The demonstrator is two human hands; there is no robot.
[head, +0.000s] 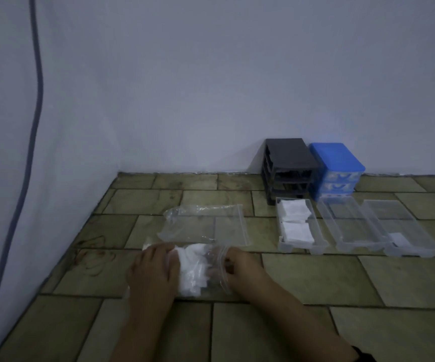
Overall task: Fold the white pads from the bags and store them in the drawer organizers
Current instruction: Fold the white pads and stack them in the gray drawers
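Both hands work at a clear zip-top plastic bag (pixel 198 270) lying on the tiled floor (pixel 315 278) near its front edge, close to the person. Left hand (pixel 153 270) lies palm-down over the bag's left part, fingers fairly straight and pressing on it, fingertips at the wad of crumpled white pads (pixel 192 270) inside. Right hand (pixel 239 267) sits at the bag's right end, the zip opening, its fingers curled and pinching the plastic there; the blur hides how far they reach in. The pads look soft and wrinkled, bunched together behind the glossy film.

Just behind this bag, farther from the person, lies a second clear zip-top bag (pixel 206 223), flat and creased; its contents cannot be made out.

To the right, three clear rectangular plastic drawers stand side by side on the floor. The left drawer (pixel 315 226) holds folded white pads (pixel 296 220) in neat square stacks filling most of it. The middle drawer (pixel 341 226) shows only its bare bottom. The right drawer (pixel 399 223) has a small white piece (pixel 400 239) near its front end.

Behind the drawers, against the pale wall at the floor's far edge, a dark grey plastic organizer frame (pixel 288 158) stands with open slots, and touching its right side a blue plastic organizer (pixel 337 158) with translucent drawers in place. A grey cable (pixel 32 142) hangs down the left wall.
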